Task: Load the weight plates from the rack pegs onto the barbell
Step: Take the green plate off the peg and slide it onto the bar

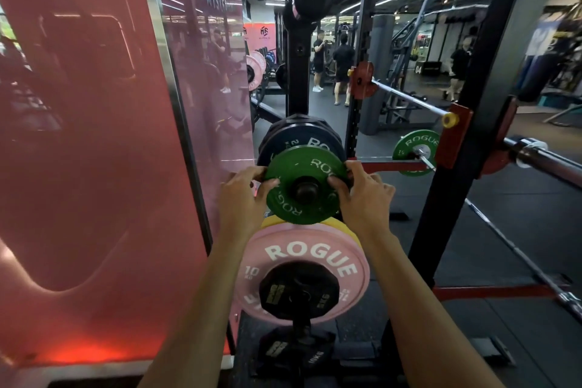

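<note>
Head view: we're gripping the green plate [304, 184] on its rack peg [304, 193], left hand [242, 190] clasping its left edge, right hand [365, 190] its right. Pink plate [302, 264] sitting just below our hands; barbell [548, 157] off right.

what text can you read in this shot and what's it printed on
"ROGUE" on the green plate both hands grip
"ROGUE" and "10" on the pink plate
"ROGUE" on the far green plate
"04" on a distant box
Wall lettering and small black plates: too blurred to read
</note>
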A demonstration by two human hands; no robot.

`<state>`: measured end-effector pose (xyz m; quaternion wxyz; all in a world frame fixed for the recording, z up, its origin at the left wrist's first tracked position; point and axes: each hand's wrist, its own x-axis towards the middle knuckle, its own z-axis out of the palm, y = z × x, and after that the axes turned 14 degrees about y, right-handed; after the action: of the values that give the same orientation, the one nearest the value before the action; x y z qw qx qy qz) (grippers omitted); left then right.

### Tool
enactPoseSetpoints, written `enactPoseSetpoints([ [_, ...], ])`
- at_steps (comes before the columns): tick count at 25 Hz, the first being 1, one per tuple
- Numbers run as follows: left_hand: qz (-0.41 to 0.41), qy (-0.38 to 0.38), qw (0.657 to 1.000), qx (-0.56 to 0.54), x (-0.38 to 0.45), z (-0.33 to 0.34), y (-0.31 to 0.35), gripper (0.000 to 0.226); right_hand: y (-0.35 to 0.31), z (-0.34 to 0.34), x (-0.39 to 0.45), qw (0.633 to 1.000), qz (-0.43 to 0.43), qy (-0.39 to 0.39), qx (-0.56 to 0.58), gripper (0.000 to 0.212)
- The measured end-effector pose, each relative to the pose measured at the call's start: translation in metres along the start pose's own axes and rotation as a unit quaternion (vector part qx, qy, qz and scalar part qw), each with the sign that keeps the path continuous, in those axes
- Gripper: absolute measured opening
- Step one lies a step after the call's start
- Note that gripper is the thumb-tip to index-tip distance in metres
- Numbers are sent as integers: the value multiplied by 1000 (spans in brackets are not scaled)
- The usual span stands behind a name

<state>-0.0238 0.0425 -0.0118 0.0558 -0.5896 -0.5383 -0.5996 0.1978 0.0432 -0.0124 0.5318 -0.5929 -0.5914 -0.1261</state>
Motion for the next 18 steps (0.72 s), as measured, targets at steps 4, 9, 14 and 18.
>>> enactPoseSetpoints([
  [4,34,22,999,-9,-17,-28,15,39,-15,-33,-20,999,-12,22,-21,32],
  [9,51,45,997,-46,-43,-69,41,31,-38,-86,-51,998,-10,57,-6,30],
  [14,34,41,997,-53,-70,-94,76,28,-43,-143,-74,998,-18,65,-19,30],
  [18,40,5,998,-58,-84,-95,115,31,-30,-186,-82,994,-16,94,-45,29],
])
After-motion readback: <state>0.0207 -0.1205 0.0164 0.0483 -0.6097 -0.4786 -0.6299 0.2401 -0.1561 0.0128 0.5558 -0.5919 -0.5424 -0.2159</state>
